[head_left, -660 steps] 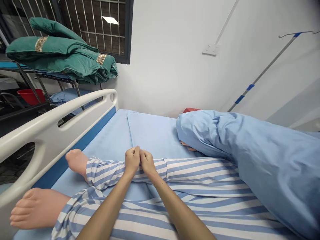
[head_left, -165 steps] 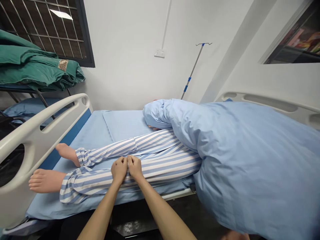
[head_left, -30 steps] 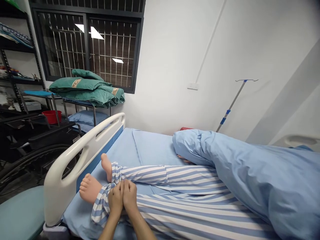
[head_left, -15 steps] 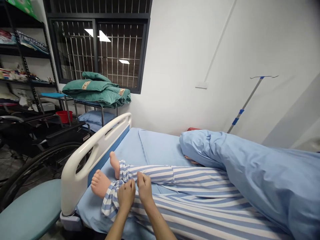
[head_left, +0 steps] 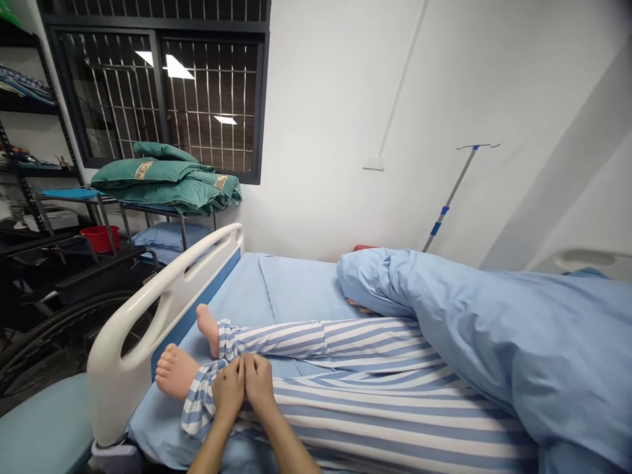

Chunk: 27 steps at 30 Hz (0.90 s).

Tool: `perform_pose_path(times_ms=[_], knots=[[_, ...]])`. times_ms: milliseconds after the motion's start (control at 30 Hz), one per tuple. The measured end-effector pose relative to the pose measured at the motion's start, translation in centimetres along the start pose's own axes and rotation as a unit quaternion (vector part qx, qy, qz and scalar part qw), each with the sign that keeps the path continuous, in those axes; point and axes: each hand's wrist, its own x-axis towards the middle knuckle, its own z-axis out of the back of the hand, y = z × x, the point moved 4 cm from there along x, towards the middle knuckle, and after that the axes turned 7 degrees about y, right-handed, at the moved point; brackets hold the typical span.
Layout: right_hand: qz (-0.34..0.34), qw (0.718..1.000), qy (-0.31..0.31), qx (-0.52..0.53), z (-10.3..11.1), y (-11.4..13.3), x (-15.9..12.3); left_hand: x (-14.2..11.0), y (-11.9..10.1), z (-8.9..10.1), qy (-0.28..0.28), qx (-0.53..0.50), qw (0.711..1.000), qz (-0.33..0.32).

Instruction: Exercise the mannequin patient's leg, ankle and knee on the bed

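A patient manikin lies on a hospital bed, its bare left foot (head_left: 175, 372) and other foot (head_left: 208, 329) toward me. It wears blue-and-white striped trousers (head_left: 375, 342). My left hand (head_left: 228, 388) and my right hand (head_left: 259, 383) sit side by side on the nearer trouser leg, just above the ankle, with fingers gathered on the cloth. A light blue quilt (head_left: 513, 329) covers the manikin's upper body and head. Only a small part of a manikin hand (head_left: 359, 306) shows below its edge.
A white bed footboard (head_left: 111, 388) stands left of the feet, beside a blue sheet (head_left: 301, 289). Beyond it are a black wheelchair (head_left: 64, 316), a metal cart with green folded quilts (head_left: 162, 178), and a red basin (head_left: 100, 238). An IV pole (head_left: 449, 197) stands behind the bed.
My two hands, apart half a second ago, have come together on the trouser leg. The view has shifted slightly, and the room appears further right.
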Motion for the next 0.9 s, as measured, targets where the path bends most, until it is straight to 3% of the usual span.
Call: perform_pose_path(times_ms=[133, 233, 300, 433, 600, 767, 900], knots=[[-0.010, 0.999, -0.006, 0.051, 0.1, 0.1, 0.1, 0.9, -1.7, 0.7, 0.011, -0.162, 0.986, -0.045], [-0.032, 0.997, -0.017, 0.069, 0.3, -0.3, 0.2, 1.1, -2.4, 0.4, -0.006, -0.301, 0.953, -0.029], [-0.030, 0.997, -0.025, 0.062, 0.4, -0.5, 0.2, 0.9, -2.2, -0.3, -0.022, -0.341, 0.940, -0.018], [-0.021, 0.998, -0.024, 0.054, 0.3, -0.9, 0.4, 0.4, -1.5, -1.5, -0.031, -0.244, 0.968, -0.058], [-0.039, 0.997, -0.008, 0.060, 0.5, -0.9, 0.6, 0.4, -1.3, -1.6, -0.017, -0.163, 0.984, -0.073], [0.007, 1.000, 0.026, -0.013, 2.6, 2.3, -0.4, -0.5, -1.9, -2.0, 0.008, 0.002, 0.998, -0.060], [0.073, 0.996, 0.056, -0.009, 3.4, 4.7, -1.6, -1.3, -2.3, -2.7, 0.060, 0.135, 0.987, -0.067]])
